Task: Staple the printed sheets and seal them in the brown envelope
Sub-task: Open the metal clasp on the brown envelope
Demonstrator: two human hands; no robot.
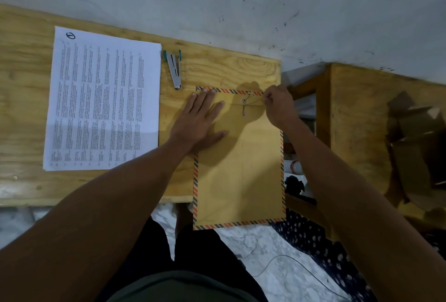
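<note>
A brown envelope (241, 171) with a striped red-and-blue border lies on the right part of the wooden table (24, 79), its near end hanging over the front edge. My left hand (198, 120) presses flat on the envelope's upper left, fingers straight. My right hand (280, 106) pinches the thin closure string (253, 102) that runs from the button (244, 101) on the flap. The printed sheets (103, 104) lie in a stack on the left. A silver stapler (174, 70) with teal ends lies between the sheets and the envelope.
A grey wall (217, 0) stands right behind the table. To the right is a second wooden stand (357, 108) with cardboard pieces (415, 147). Small objects sit in the gap beside the table. A patterned cloth (313, 241) and a thin cable (289, 257) lie on the marble floor.
</note>
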